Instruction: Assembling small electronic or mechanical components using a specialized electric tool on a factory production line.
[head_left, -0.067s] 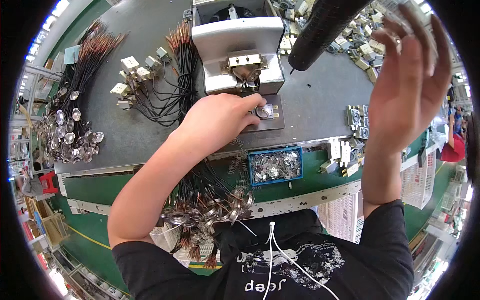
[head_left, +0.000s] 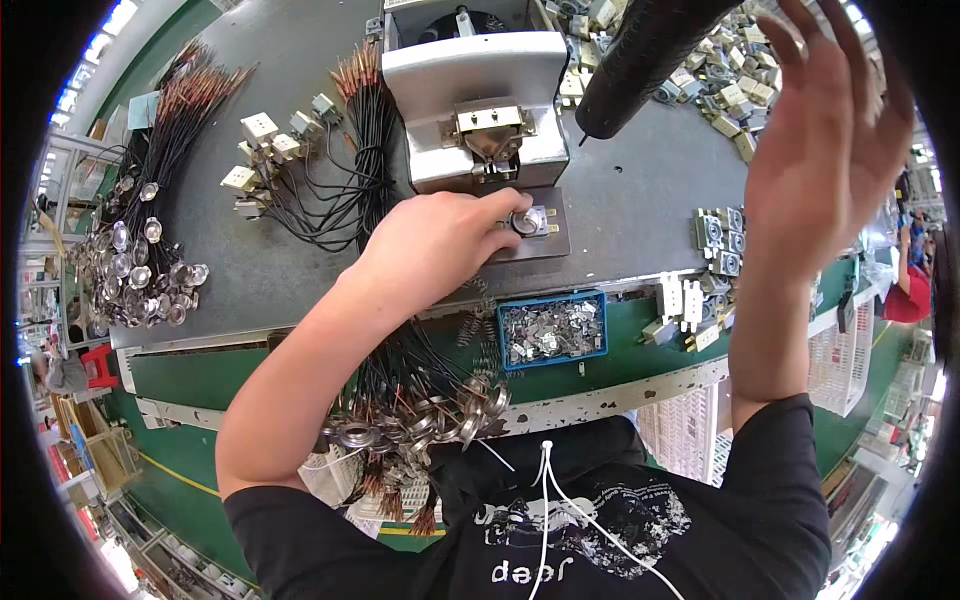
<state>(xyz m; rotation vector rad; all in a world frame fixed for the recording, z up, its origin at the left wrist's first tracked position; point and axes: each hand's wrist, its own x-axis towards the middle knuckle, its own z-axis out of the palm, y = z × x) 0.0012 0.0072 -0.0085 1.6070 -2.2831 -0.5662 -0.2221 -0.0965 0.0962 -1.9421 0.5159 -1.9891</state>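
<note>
My left hand reaches in from the left, its thumb and fingertips closed on a small metal connector part with a round metal piece and two brass-coloured prongs. That part lies on a flat metal plate in front of a silver metal fixture. A white block with metal brackets sits in the fixture's front recess. At the far right my right hand is raised above the table, fingers spread and somewhat blurred, holding nothing visible. Between the hands hangs a thick black cylindrical tool with a thin tip.
A blue tray of small metal pieces stands at the near edge. Bundles of black wires lie left of the fixture, and more with round metal ends at the far left. White and grey blocks are heaped at the far right.
My right hand has risen a little, away from me and slightly to the right. The left hand keeps its grip in the same place.
</note>
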